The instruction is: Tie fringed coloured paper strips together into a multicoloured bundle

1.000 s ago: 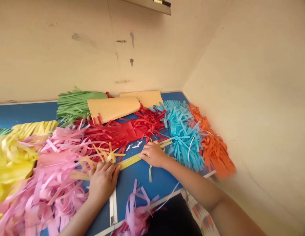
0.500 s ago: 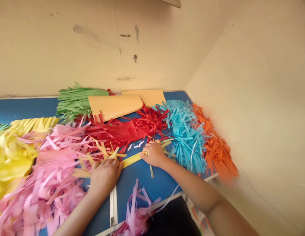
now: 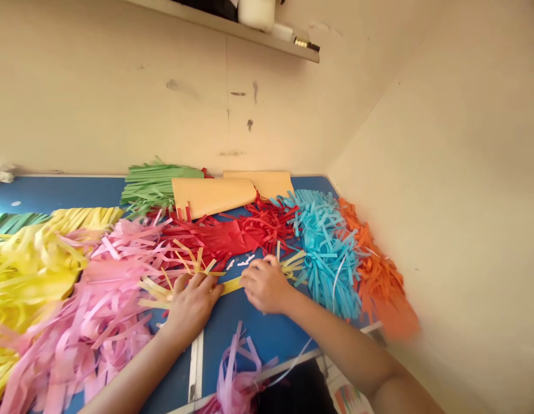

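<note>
A twisted yellow fringed paper strip (image 3: 231, 286) stretches between my two hands just above or on the blue table, its cut ends fanning out on either side. My left hand (image 3: 194, 300) is closed over its left part, knuckles up. Around the right part, the fingers of my right hand (image 3: 265, 286) are curled, and their tips are partly hidden. Pale yellow fringes (image 3: 295, 263) stick out past the right hand. Beyond the hands lies red fringed paper (image 3: 232, 236). Pink fringed paper (image 3: 107, 282) is heaped to the left of my left hand.
Blue fringed paper (image 3: 325, 247) and orange fringed paper (image 3: 385, 282) lie at the right. Green fringe (image 3: 152, 183) and folded peach paper (image 3: 212, 195) are at the back, yellow fringe (image 3: 38, 276) far left. Pink strips (image 3: 236, 379) hang at the front edge. A shelf (image 3: 232, 31) juts from the wall.
The view has tilted up, bringing more of the shelf into sight. My right hand has turned and its fingers have shifted on the strip; less yellow shows between the hands.
</note>
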Demonstrator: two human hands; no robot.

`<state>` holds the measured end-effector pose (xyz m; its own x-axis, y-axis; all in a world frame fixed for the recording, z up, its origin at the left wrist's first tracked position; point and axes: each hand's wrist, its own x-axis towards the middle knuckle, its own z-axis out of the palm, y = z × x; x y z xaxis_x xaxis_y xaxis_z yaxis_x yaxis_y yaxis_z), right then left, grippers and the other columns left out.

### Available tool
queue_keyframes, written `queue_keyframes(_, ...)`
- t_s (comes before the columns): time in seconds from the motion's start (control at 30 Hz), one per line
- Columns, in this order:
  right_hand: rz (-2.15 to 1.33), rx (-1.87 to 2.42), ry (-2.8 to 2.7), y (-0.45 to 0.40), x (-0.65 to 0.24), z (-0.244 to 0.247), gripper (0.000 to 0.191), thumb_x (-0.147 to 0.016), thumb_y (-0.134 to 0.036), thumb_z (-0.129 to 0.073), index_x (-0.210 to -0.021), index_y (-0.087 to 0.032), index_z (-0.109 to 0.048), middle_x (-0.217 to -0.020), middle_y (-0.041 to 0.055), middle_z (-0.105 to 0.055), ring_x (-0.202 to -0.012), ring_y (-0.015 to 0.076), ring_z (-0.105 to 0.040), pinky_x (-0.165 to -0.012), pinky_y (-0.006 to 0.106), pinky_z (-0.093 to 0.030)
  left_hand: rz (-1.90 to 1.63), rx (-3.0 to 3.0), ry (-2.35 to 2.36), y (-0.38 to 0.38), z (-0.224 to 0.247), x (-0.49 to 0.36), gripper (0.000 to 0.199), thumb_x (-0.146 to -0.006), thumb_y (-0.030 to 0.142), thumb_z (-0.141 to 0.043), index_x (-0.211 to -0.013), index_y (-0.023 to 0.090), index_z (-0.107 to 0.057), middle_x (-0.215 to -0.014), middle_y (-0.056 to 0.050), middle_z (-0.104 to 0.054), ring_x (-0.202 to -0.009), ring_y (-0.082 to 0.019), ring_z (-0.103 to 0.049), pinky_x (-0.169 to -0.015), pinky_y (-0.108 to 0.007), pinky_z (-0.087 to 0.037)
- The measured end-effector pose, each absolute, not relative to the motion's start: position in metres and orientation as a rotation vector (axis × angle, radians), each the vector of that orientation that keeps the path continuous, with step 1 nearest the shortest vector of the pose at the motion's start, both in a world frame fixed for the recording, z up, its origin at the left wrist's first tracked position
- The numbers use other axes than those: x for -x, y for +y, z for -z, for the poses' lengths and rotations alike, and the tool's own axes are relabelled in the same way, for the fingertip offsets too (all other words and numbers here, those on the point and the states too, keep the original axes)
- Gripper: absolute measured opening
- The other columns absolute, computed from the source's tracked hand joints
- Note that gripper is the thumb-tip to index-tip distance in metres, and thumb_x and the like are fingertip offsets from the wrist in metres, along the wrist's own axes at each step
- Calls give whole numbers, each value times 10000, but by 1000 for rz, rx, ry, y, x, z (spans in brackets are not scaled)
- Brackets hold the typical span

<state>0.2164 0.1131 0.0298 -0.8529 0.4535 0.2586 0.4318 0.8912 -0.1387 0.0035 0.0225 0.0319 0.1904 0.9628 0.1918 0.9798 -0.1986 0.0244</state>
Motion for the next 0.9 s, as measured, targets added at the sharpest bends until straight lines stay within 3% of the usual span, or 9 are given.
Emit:
queue_keyframes(0.1, -24, 496, -2893, 110, -208, -27, 168, -955, -234, -527, -849, -176, -644, -847, 39, -696, -901, 206, -539, -838, 424, -287, 469, 2325, -1790, 19, -31, -9, 213, -886, 206, -502, -852, 265, -704, -1020, -32, -749, -1023, -276, -621, -1054, -517, -291)
queue_keyframes(0.17, 7, 492, -2902, 114, -204, -24, 216, -968, -201, -498, -815, -173, -647, -812, 33, -692, -875, 197, -536, -829, 417, -288, 531, 2300, -1774, 18, -29, -13, 178, -879, 276, -531, -860, 242, -704, -1053, -55, -742, -1088, -290, -603, -1127, -543, -215)
queue_keyframes(0.27, -119, 614, -2881, 121, -201, -25, 193, -930, -226, -550, -784, -193, -673, -827, 30, -711, -881, 199, -541, -838, 418, -285, 526, 2263, -1758, 17, -25, -17, 197, -907, 295, -523, -847, 227, -698, -989, -63, -743, -1071, -275, -613, -1138, -530, -212)
queue_keyframes(0.43, -61, 662, -2828, 109, -198, -29, 118, -904, -288, -616, -904, -188, -678, -960, 51, -713, -986, 230, -523, -885, 442, -274, 505, 2215, -1742, 14, -22, -17, 273, -957, 212, -465, -786, 240, -676, -820, -9, -723, -957, -229, -632, -1080, -481, -271)
queue_keyframes(0.57, 2, 611, -2835, 105, -208, -21, 202, -985, -201, -537, -835, -197, -672, -845, 16, -707, -901, 189, -522, -844, 409, -265, 477, 2285, -1690, 5, -21, -7, 290, -963, 171, -437, -860, 259, -694, -844, 1, -737, -963, -237, -632, -1034, -491, -286)
queue_keyframes(0.63, -100, 688, -2793, 112, -220, -16, 195, -990, -255, -571, -848, -231, -703, -865, -6, -723, -916, 181, -528, -841, 401, -253, 498, 2350, -1645, 1, -17, 3, 320, -969, 173, -408, -929, 268, -711, -879, -7, -756, -953, -239, -642, -998, -491, -309)
queue_keyframes(0.73, -310, 817, -2708, 125, -237, -10, 130, -935, -355, -674, -852, -287, -747, -920, -36, -741, -930, 171, -540, -840, 385, -247, 637, 2446, -1680, -1, -9, 17, 304, -973, 261, -440, -914, 280, -738, -879, -15, -765, -884, -221, -660, -897, -434, -385)
queue_keyframes(0.9, -579, 1030, -2617, 137, -242, -10, 149, -854, -390, -759, -783, -259, -761, -884, -33, -731, -895, 151, -552, -814, 342, -266, 864, 2476, -1978, 4, -2, 24, 366, -941, 478, -499, -781, 257, -744, -811, -30, -749, -786, -204, -663, -751, -354, -455)
